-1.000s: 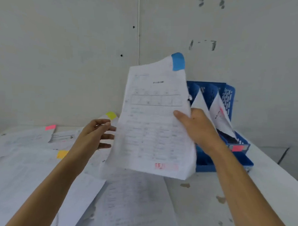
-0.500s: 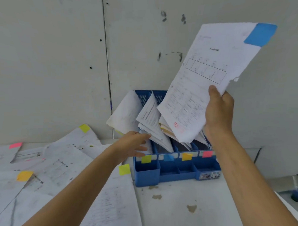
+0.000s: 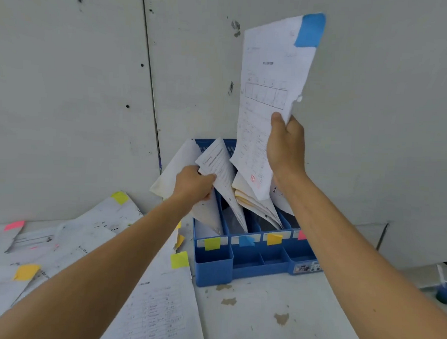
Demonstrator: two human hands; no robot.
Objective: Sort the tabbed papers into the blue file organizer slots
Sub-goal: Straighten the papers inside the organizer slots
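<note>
My right hand (image 3: 286, 146) grips a printed sheet with a blue tab (image 3: 269, 94) and holds it upright above the blue file organizer (image 3: 249, 262), its lower edge over the middle slots. The organizer stands against the wall; its slots carry yellow-green, blue, orange and pink labels on the front, and several papers lean in them. My left hand (image 3: 193, 184) grips the papers in the left slots (image 3: 217, 164) near their upper edge. More tabbed sheets (image 3: 157, 307) lie spread over the table on the left, with yellow, orange and pink tabs.
The grey wall rises right behind the organizer. The white tabletop (image 3: 262, 319) in front shows chipped spots. A small blue object (image 3: 445, 291) sits at the right edge of the table.
My right hand has turned the blue-tabbed sheet from slanted to upright, nearer the slots. My left hand went from hovering in front of the organizer to gripping the papers in its left slots.
</note>
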